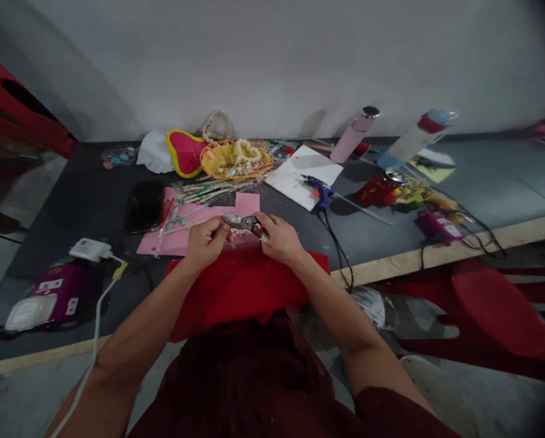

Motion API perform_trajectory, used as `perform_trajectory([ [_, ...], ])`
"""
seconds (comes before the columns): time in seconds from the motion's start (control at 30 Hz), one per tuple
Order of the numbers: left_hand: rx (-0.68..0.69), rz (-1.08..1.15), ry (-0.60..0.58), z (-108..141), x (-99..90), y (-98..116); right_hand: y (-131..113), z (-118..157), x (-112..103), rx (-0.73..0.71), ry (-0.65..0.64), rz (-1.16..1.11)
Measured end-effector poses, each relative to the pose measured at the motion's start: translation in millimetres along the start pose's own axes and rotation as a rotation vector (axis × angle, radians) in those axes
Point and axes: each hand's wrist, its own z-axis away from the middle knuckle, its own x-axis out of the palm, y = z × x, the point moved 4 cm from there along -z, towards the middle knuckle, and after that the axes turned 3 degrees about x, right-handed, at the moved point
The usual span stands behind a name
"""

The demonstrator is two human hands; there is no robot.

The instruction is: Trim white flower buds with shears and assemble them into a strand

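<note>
My right hand [280,237] is wrapped round the handles of a pair of pruning shears [244,222], whose blades point left. At the blade tips my left hand [205,242] is closed in a pinch; whatever lies between its fingers is too small to make out. Below the shears, small pale pieces [238,232] lie on pink paper [247,202]. A red cloth [245,286] hangs over the table edge beneath both hands. Thin patterned sticks [208,192] and plastic wrapping [165,228] lie just beyond my left hand.
Behind stands a yellow woven basket [215,163] with strung pale pieces. Rightward are a glue gun [319,190] by a white sheet [295,173], a pink flask [352,137] and a red can [377,187]. A phone [145,207] and a power strip [56,295] lie left.
</note>
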Motion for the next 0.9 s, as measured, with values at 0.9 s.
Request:
perform_trajectory([
  [0.9, -0.016, -0.030, 0.027, 0.3, -2.2, -0.7, -0.6, -1.5, 3.3, 0.002, 0.001, -0.017],
])
